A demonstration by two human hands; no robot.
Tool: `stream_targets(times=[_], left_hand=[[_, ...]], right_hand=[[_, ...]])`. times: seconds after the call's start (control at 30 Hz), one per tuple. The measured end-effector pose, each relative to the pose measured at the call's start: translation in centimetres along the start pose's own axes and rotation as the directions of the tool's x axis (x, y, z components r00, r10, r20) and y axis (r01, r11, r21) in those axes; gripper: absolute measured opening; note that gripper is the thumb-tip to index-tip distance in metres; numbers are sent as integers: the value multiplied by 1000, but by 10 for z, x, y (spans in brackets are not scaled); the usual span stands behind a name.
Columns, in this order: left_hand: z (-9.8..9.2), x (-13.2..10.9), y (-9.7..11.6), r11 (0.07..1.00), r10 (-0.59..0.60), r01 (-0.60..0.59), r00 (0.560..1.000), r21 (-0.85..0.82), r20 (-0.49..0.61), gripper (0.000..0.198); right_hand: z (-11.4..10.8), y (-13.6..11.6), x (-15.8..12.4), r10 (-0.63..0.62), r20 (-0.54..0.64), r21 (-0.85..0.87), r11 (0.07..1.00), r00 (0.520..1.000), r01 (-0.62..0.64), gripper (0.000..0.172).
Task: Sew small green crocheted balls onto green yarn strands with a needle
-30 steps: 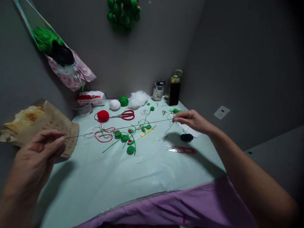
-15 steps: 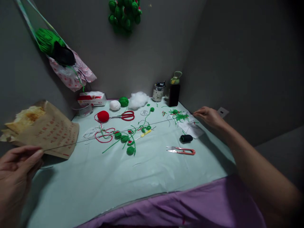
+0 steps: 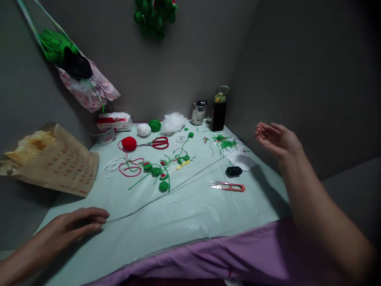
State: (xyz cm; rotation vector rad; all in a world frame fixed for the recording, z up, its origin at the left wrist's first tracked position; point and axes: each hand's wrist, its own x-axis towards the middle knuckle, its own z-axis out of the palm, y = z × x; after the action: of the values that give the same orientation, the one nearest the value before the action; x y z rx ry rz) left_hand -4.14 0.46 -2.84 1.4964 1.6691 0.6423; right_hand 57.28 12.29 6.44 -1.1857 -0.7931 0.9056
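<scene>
A long dark thread (image 3: 190, 177) stretches slantwise above the table, sagging a little near its left end. That end meets the fingertips of my left hand (image 3: 79, 224), whose thumb and fingers are loosely closed on it low over the table's left side. My right hand (image 3: 278, 141) is raised at the far right, palm partly turned up, its curled fingertips pinching the other end. Beneath the thread lie green crocheted pieces (image 3: 155, 171) with loose tails and a yellow-handled hook (image 3: 182, 165). A dark thread spool (image 3: 234, 171) and orange thread snips (image 3: 228, 186) rest nearer my right arm.
Red scissors (image 3: 160, 143), a red yarn ball (image 3: 129, 143), white stuffing (image 3: 173, 123) and a jar (image 3: 198, 114) stand toward the back. A paper bag of flatbread (image 3: 71, 167) is at left. Green scraps (image 3: 226, 143) lie on white paper at right. Walls bound the table.
My left hand has moved right and down, toward the table front. My right hand has risen and shifted right, turning its palm up. The taut thread now sags slightly at the left.
</scene>
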Motion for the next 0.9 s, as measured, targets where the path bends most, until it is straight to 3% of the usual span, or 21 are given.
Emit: stream_targets(times=[0.1, 0.17, 0.23, 0.27, 0.33, 0.37, 0.47, 0.53, 0.6, 0.63, 0.7, 0.77, 0.8, 0.9], left_hand=[[3, 12, 15, 904, 163, -164, 986, 394, 36, 17], [16, 21, 38, 769, 421, -362, 907, 526, 8, 20], [39, 31, 67, 649, 594, -548, 799, 528, 98, 26], [53, 36, 82, 612, 636, -617, 756, 494, 156, 27], [82, 44, 105, 580, 646, -685, 717, 442, 264, 27], [95, 47, 113, 570, 631, -699, 709, 431, 314, 27], [117, 55, 125, 598, 594, -711, 703, 368, 392, 25], [118, 59, 128, 739, 591, -656, 740, 151, 321, 18], [112, 62, 129, 849, 506, -456, 847, -268, 163, 15], [108, 63, 129, 807, 410, -310, 907, -503, 99, 15], [104, 66, 130, 551, 196, -48, 978, -833, 73, 12], [105, 66, 130, 324, 82, 116, 985, -939, 150, 22], [107, 66, 130, 267, 57, 166, 981, -949, 188, 27], [116, 63, 130, 216, 64, 218, 969, -952, 237, 35]], right_hand=[[22, -7, -16, 26, 56, 102, 994, 998, -32, 34], [44, -5, -31, 36, 117, 135, 990, 993, -52, 24], [70, 1, -48, 24, 222, 131, 990, 975, -54, 18], [84, 6, -58, -1, 305, 124, 992, 952, -39, 25], [110, 17, -77, -37, 463, 98, 995, 886, -10, 47], [122, 23, -86, -47, 530, 85, 996, 847, 2, 49], [149, 41, -107, -21, 677, 42, 999, 736, -11, 31], [160, 53, -116, 8, 718, 39, 998, 696, -52, 25], [166, 63, -120, 23, 712, 70, 992, 702, -104, 23], [168, 67, -122, 30, 699, 87, 988, 714, -126, 23], [170, 75, -125, 49, 673, 103, 982, 738, -158, 23], [171, 81, -128, 78, 663, 84, 980, 744, -178, 22], [171, 83, -130, 91, 668, 65, 981, 739, -180, 22], [173, 87, -139, 93, 706, 4, 991, 702, -135, 20]])
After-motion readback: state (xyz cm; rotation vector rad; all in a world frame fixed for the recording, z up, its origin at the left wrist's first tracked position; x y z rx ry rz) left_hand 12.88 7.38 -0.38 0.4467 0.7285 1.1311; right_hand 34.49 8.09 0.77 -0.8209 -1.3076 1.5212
